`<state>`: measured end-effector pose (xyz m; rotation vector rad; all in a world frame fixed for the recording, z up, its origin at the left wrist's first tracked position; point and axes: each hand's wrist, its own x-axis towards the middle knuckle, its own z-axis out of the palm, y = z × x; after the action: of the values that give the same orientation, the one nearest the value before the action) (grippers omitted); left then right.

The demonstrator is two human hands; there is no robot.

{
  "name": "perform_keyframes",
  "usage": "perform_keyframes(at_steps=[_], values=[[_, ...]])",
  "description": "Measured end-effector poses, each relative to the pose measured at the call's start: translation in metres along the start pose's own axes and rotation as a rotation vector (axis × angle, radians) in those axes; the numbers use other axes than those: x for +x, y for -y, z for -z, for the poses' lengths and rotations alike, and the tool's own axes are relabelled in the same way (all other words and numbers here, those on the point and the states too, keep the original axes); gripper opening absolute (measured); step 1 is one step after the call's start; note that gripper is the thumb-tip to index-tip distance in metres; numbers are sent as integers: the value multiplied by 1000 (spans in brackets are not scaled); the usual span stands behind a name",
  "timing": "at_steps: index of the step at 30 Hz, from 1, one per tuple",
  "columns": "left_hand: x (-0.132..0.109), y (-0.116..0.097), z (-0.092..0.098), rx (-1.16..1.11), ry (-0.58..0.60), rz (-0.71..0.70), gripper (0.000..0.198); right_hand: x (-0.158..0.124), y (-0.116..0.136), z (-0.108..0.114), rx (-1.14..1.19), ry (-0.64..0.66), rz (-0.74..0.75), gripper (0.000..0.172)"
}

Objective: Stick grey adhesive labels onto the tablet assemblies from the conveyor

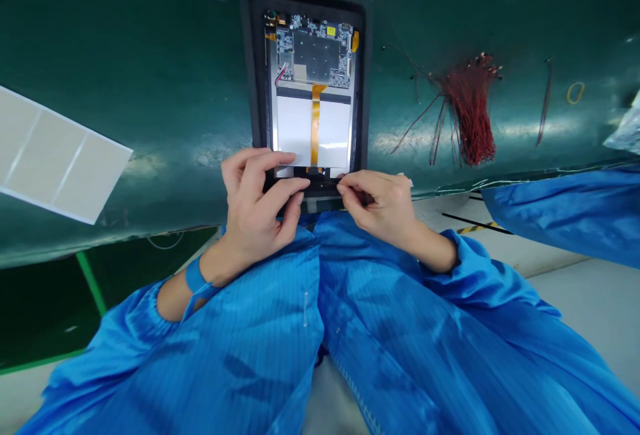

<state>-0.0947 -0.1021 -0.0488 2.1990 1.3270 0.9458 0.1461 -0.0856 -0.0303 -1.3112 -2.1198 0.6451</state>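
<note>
At the lower edge of the work, the thumb and forefinger of the right hand (383, 205) are pinched together, and what seems to be a thin dark strand (331, 183) is grasped between them; its ends cannot be made out. By the left hand (263, 211), nothing is seen to be gripped: its fingers are spread, one laid over the lower left of the white flat panels (294, 131), another tip near the same edge.

The strand is met at the bottom end of an uncovered tablet-like device (300, 91), which is seated upright in a black rectangular tray (257, 75) directly ahead of the body. A dark circuit board (315, 55) is carried at its far end, and an orange ribbon cable (315, 128) is run down between the panels.

The step in hand is judged to be the fine placing of the strand at that bottom edge; for the next move, a steady pinch and a light steadying touch would be called for, with the ribbon cable left unstrained.

Farther right, a bundle of dark-red thin wires (470, 111) is laid on the glossy green mat (175, 88). No brand or writing can be read; on the small yellow label (331, 31), any marks are too small.
</note>
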Motion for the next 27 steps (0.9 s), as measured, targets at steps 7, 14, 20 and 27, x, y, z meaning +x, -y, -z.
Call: perform_keyframes(at_steps=[7, 14, 20, 27], values=[[-3, 2, -7, 82, 28, -18, 20, -3, -4, -2, -29, -32, 4, 17], [-4, 3, -11, 50, 53, -92, 31, -4, -6, -3, -27, -37, 16, 19], [-3, -2, -14, 76, 71, -107, 41, -5, -8, -3, -51, 5, 0, 19], [17, -1, -14, -40, 239, 30, 25, -3, -8, 4, -92, 90, -39, 19]])
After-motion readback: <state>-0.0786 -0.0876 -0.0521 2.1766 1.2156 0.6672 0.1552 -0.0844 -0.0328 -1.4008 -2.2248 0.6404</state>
